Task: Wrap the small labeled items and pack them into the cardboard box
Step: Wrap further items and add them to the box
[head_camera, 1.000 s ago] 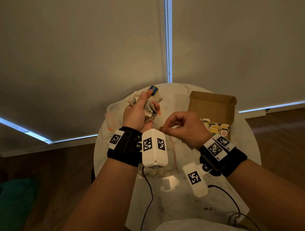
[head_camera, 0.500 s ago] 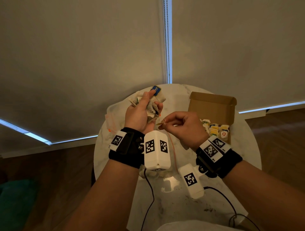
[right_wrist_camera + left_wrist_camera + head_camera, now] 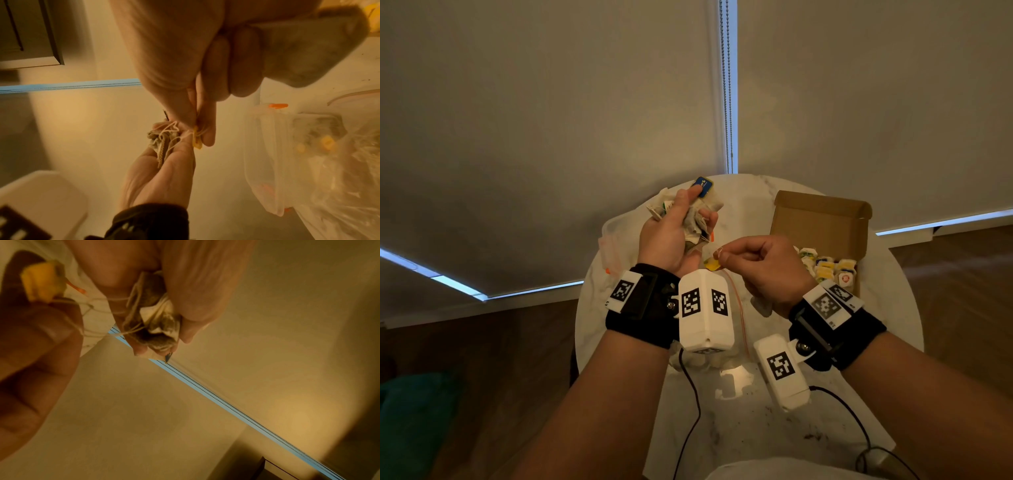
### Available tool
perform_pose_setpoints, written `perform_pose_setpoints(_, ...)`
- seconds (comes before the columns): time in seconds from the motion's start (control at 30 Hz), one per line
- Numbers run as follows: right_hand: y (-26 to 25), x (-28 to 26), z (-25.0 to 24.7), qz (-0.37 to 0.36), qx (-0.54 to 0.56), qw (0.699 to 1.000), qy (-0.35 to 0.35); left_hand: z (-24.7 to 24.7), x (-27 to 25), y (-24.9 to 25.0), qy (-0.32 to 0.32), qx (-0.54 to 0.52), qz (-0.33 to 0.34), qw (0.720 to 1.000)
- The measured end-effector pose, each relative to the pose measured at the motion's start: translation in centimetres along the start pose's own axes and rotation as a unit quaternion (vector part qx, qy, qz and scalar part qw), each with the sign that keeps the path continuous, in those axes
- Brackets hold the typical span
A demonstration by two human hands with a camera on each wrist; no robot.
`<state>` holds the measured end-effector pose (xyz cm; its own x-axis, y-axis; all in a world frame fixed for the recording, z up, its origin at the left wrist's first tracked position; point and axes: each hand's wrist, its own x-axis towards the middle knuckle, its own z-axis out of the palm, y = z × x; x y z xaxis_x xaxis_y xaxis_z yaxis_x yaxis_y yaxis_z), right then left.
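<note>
My left hand (image 3: pixel 678 226) grips a bunch of tea bags (image 3: pixel 697 224) above the round table; a blue tag (image 3: pixel 702 186) sticks up past the thumb. The crumpled tea bags (image 3: pixel 156 321) fill its curled fingers in the left wrist view. My right hand (image 3: pixel 760 263) pinches a yellow tag (image 3: pixel 712 264) with its string, just right of the left palm. The yellow tag (image 3: pixel 197 138) sits between thumb and forefinger, with strings running to the tea bags (image 3: pixel 162 139). The open cardboard box (image 3: pixel 822 222) stands at the right, holding several wrapped tea bags (image 3: pixel 828 267).
A clear zip bag (image 3: pixel 308 154) with an orange slider lies on the white marble table (image 3: pixel 750 411), to the left of my hands in the head view. Cables (image 3: pixel 688 404) trail over the near table edge. Window blinds hang behind the table.
My right hand has moved slightly up and left toward the left palm, and the yellow tag now shows below its fingertips. The left hand has kept its grip on the bunch.
</note>
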<state>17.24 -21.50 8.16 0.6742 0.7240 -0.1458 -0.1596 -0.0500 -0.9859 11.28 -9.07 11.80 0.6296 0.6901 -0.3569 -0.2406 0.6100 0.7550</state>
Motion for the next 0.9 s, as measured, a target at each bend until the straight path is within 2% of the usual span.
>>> perform_pose_setpoints(0.23, 0.1, -0.1, -0.2, 0.031, 0.019, 0.998, -0.053, -0.5, 0.4, 0.3, -0.004, -0.001, -0.002, 1.0)
perform_pose_setpoints(0.6, 0.1, -0.2, -0.4, 0.016, -0.029, 0.996, -0.077, -0.6, 0.5, 0.7, -0.005, -0.031, 0.007, 0.999)
perform_pose_setpoints(0.77, -0.3, -0.7, -0.7, -0.028, -0.087, 0.993, -0.079, -0.3, 0.3, 1.0, -0.017, -0.038, 0.008, 0.999)
perform_pose_setpoints(0.9, 0.4, 0.5, -1.0, -0.096, -0.185, 0.978, -0.031, -0.1, 0.1, 1.1, -0.023, -0.034, 0.011, 0.999)
